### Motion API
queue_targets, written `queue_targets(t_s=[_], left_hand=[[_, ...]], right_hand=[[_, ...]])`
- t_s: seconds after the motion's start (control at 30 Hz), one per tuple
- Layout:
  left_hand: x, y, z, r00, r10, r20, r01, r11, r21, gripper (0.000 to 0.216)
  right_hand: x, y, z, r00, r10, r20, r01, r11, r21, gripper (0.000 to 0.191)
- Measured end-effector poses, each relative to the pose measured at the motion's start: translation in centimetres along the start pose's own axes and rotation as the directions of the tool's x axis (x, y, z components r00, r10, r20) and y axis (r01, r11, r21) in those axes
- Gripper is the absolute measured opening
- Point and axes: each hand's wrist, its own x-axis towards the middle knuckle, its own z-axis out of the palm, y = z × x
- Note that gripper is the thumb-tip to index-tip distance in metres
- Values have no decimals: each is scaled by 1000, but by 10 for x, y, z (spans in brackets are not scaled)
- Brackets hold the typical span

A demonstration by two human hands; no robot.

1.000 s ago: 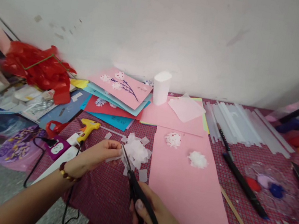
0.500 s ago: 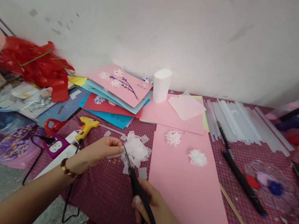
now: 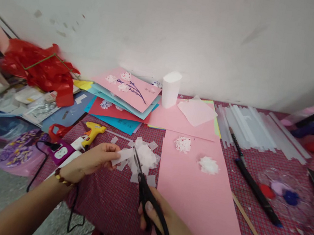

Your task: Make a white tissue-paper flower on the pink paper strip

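Between the thumb and fingers of my left hand is a strip of thin white paper. My right hand grips black-handled scissors, blades pointing up and left at the strip's free end. The blades look slightly apart; whether they touch the paper I cannot tell. Just beyond and below them lies a loose pile of cut white paper pieces. To the right a long pink sheet carries a white paper tuft and a white tuft with red specks.
A yellow glue gun lies left of the pile, near a purple power socket with a black cord. Behind are stacked decorated cards and a white cup-like object. Glue sticks, a black-wrapped rod and a wooden stick lie right.
My left hand has drawn left, showing more of the white strip. The scissors' handles have spread and their tips have shifted slightly up and right.
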Motion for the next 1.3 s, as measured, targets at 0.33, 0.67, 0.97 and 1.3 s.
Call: queue_targets(t_s=[0.33, 0.67, 0.97, 1.3], left_hand=[[6, 4, 14, 998, 57, 7, -57, 998, 30, 26], [8, 2, 22, 997, 35, 65, -39, 997, 64, 23], [7, 3, 22, 998, 19, 54, -20, 1000, 10, 26], [11, 0, 20, 996, 62, -65, -72, 984, -165, 29]], right_hand=[[-3, -6, -2, 997, -9, 75, 9, 1000, -2, 44], [0, -5, 0, 1000, -29, 1, 29, 999, 23, 46], [4, 1, 1, 998, 42, -47, -41, 999, 25, 50], [-3, -6, -1, 999, -6, 42, 6, 1000, 8, 46]])
